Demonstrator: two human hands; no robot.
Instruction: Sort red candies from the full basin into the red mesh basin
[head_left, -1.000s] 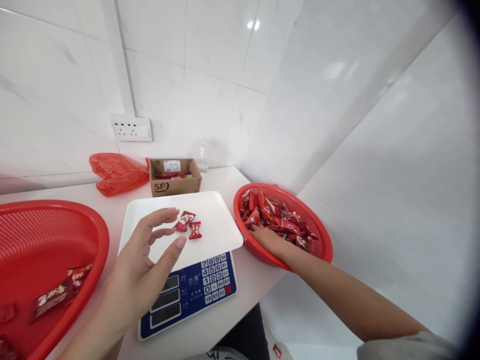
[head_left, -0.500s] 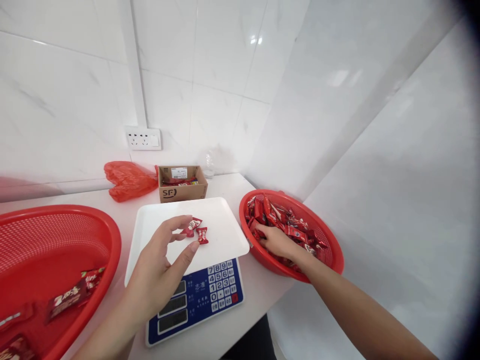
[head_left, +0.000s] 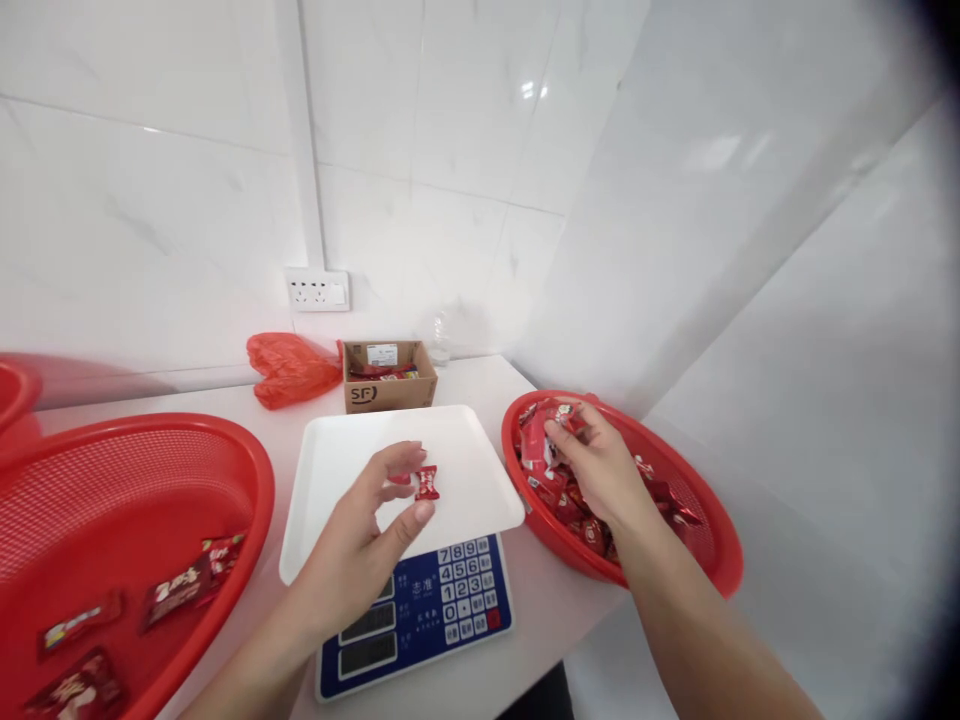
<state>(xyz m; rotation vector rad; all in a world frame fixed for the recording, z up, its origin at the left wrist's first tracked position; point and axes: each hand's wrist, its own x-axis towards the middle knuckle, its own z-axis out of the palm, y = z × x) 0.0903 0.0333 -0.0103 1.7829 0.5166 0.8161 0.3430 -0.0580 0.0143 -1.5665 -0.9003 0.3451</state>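
Over the white pan (head_left: 472, 490) of a digital scale (head_left: 420, 620), my left hand (head_left: 367, 530) hovers with thumb and fingers apart, holding nothing. A small red-wrapped candy (head_left: 427, 482) lies on the pan just beyond its fingertips; another beside it is mostly hidden by the fingers. At the right, my right hand (head_left: 596, 460) is closed on a pinkish-red candy packet (head_left: 535, 440), lifted a little over the pile. Beneath it, the right red basket (head_left: 716, 560) holds many red-wrapped candies (head_left: 581, 515).
A left red basket (head_left: 259, 480) holds several wrapped snacks (head_left: 180, 590). Behind the scale stand a cardboard box (head_left: 390, 395) with packets inside and a crumpled red plastic bag (head_left: 292, 370). A wall socket (head_left: 319, 290) sits above. White walls bound the table at the back and right.
My right hand has come up from within the candies, now gripping a packet. The left hand keeps its open pose over the scale. The whole view has shifted, moving things rightward in the picture.
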